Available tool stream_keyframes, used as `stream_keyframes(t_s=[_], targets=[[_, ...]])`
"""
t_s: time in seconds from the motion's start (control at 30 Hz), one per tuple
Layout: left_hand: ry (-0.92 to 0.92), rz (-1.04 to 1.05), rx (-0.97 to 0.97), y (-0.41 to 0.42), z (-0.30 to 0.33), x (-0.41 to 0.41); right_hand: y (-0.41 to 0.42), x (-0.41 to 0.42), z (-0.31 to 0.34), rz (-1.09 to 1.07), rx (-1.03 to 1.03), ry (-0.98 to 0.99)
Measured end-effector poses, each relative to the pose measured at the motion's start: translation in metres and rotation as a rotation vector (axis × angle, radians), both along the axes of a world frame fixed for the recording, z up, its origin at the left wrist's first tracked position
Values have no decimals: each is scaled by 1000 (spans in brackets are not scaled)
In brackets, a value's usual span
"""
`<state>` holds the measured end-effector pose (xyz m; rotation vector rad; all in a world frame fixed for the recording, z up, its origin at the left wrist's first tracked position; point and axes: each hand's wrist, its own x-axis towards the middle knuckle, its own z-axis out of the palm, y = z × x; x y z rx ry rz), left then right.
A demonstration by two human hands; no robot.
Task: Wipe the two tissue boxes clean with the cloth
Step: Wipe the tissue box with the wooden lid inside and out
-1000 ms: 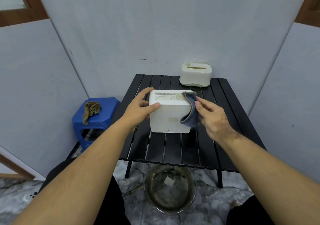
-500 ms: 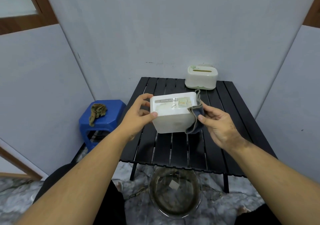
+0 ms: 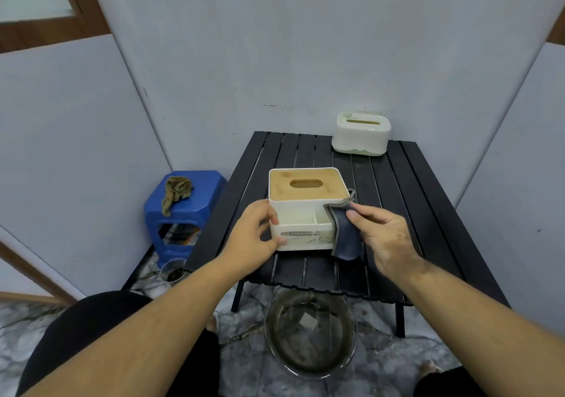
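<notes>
So the near box [image 3: 305, 210] sits upright at the table's [image 3: 406, 188] near edge, long side running left-right. Left hand [image 3: 253, 234] grips its left end, right hand [image 3: 382, 234] pinches the cloth [image 3: 345, 234] against the right front corner, so right's the wiping hand. Second box [image 3: 360, 133] is well apart, far right corner. Plenty of bare slats between them for moving.

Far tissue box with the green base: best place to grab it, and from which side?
Probably from above, fingers spanning the two long side walls of the far tissue box. It stands upright and untouched at the table's back edge near the wall, so its back face looks hard to reach; its rounded lid offers little purchase.
</notes>
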<state>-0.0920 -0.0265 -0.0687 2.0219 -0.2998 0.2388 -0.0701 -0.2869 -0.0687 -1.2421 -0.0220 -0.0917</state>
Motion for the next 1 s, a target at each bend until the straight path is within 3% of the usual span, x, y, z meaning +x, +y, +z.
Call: stream_keyframes(t_s=[0.23, 0.33, 0.43, 0.57, 0.87, 1.0], targets=[[141, 80, -125, -7, -3, -3, 6, 7, 3, -75, 30, -34], [208, 57, -88, -6, 0, -2, 8, 9, 10, 75, -92, -52], [152, 85, -19, -5, 5, 4, 12, 15, 10, 242, -273, -67], [148, 156, 0, 3, 11, 24, 22, 35, 1, 212, -417, -53], [165, 99, 63, 29, 32, 144, 56, 139, 2, 89, -379, -80], [154, 100, 53, 35, 37, 213, 70, 207, 2, 13, -456, -125]])
